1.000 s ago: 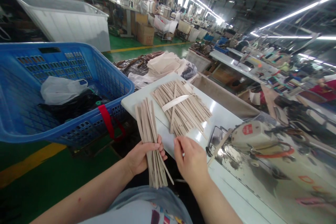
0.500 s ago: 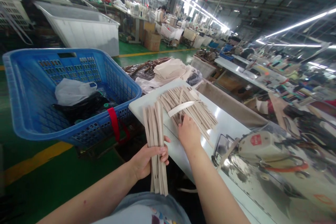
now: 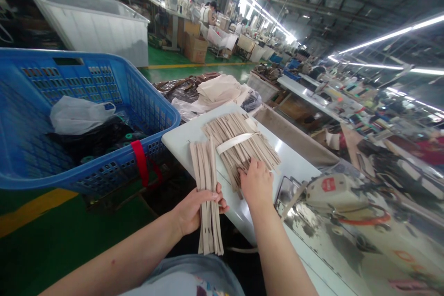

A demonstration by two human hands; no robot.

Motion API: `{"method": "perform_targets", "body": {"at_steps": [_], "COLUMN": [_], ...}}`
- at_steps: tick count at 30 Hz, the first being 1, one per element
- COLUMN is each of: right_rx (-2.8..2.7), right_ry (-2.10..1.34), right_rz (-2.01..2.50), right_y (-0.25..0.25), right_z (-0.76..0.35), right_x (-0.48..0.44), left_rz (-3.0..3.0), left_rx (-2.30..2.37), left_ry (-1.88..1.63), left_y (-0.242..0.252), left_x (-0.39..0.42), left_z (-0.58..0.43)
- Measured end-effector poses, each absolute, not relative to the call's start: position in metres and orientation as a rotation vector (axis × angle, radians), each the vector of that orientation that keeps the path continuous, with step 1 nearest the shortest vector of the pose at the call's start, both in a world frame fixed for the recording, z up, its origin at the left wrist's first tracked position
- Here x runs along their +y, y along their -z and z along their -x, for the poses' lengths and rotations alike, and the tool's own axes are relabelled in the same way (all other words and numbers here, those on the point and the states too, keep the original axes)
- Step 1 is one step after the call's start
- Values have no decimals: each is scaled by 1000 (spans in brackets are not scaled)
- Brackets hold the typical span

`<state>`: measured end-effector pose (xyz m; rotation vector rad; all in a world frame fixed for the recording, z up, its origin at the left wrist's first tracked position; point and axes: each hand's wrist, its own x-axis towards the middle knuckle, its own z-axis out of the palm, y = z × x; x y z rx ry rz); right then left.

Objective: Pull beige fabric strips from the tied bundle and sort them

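My left hand (image 3: 199,208) is wrapped round an upright bundle of beige strips (image 3: 203,166), thumb across the front. The strips stick out above and below the fist. To its right, my right hand (image 3: 257,182) reaches down to a pile of similar beige strips (image 3: 225,129) on the white tabletop (image 3: 187,136). Its fingers are curled at the near edge of that pile, thumb and fingertips on the strips; how many they grip is hard to make out. A paler, wider band (image 3: 236,142) lies across the pile.
A sewing machine (image 3: 340,194) stands on the right of the tabletop. At left is a blue plastic basket (image 3: 152,125) with bags inside and a red strap (image 3: 140,162). Behind it stands a white bin (image 3: 121,37). Pale cloth (image 3: 222,88) lies beyond the table.
My right hand has moved slightly right and down along the pile. The strip that stood across the pale band above its fingers no longer shows there. My left hand keeps its bundle.
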<state>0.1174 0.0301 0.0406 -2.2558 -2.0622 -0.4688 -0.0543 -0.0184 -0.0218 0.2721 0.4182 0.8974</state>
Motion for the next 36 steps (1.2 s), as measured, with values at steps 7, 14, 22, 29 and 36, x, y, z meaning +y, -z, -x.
{"method": "perform_targets", "body": {"at_steps": [7, 14, 22, 29, 36], "right_rx": [-2190, -1982, -1361, -991, -687], "right_ry": [496, 217, -850, -1442, -1550], "right_rz": [2226, 2335, 2078, 1678, 1412], "right_y": [-50, -80, -67, -53, -38], "right_z": [-121, -138, -176, -193, -171], "right_x": [39, 31, 23, -6, -49], "left_rz": [-270, -297, -267, -284, -337], "left_rx": [487, 493, 543, 593, 620], "left_ry": [-909, -932, -896, -886, -883], "left_y": [20, 21, 23, 16, 14], "left_x": [-19, -20, -19, -18, -18], "left_z": [63, 63, 46, 39, 32]}}
